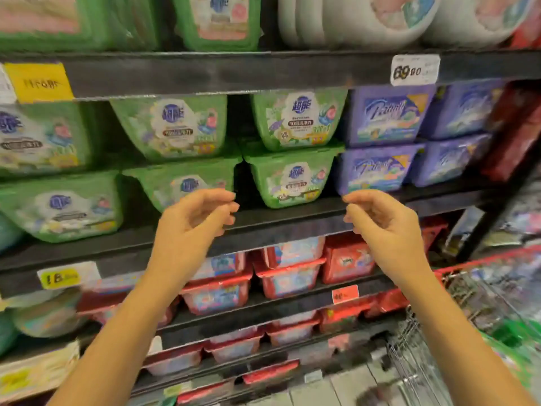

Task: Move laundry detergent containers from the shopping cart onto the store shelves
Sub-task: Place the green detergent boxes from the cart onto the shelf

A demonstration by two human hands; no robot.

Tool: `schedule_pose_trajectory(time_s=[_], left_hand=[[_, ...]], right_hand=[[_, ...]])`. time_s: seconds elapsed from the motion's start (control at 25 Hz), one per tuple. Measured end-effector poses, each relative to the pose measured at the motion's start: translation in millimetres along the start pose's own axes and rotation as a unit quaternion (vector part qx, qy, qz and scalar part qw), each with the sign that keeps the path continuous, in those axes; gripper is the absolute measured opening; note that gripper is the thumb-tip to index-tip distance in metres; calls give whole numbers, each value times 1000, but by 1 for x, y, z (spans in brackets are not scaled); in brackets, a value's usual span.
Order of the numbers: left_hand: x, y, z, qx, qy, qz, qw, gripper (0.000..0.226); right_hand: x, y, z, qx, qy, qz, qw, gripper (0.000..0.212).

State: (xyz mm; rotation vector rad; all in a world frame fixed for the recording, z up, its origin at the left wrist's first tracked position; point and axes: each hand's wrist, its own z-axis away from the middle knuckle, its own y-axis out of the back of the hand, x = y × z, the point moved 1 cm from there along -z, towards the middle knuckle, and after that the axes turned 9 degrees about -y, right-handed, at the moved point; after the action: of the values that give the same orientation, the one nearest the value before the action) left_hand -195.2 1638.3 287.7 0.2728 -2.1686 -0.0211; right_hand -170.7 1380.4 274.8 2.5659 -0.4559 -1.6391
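Green detergent tubs stand two high on the middle shelf [292, 221]. One stack sits dead ahead, its lower tub [289, 177] under an upper tub [298, 121]. Another green stack [175, 127] stands to its left. My left hand [193, 218] and my right hand [380, 218] hover just in front of the shelf edge, one on each side of the lower tub. Both have loosely curled fingers and hold nothing. The shopping cart [421, 358] shows at the lower right, with something green [509, 338] blurred inside it.
Purple tubs [380, 168] fill the shelf to the right of the green ones. Red tubs [289, 276] line the shelves below. White bottles [351, 19] and green tubs [216, 19] stand on the top shelf. A price tag [414, 70] reads 69.80.
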Motion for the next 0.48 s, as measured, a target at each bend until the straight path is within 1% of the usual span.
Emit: schedule_pose_trajectory(time_s=[0.12,0.24,0.32,0.4,0.48], left_hand=[[-42,-16,60,-43,76,18,996,26],[-79,-37,126,-107,177,26,978,27],[-96,-52,164,-137,243,25,960,27],[-107,-70,197,-187,300,24,935,25],[-112,-89,224,-235,340,12,911,21]], right_hand=[[57,17,69,-21,-115,32,993,30],[99,38,143,-23,-231,57,971,28],[116,54,187,-20,-306,55,950,22],[126,76,229,-17,-372,74,925,17],[130,99,266,-1,-417,82,905,20]])
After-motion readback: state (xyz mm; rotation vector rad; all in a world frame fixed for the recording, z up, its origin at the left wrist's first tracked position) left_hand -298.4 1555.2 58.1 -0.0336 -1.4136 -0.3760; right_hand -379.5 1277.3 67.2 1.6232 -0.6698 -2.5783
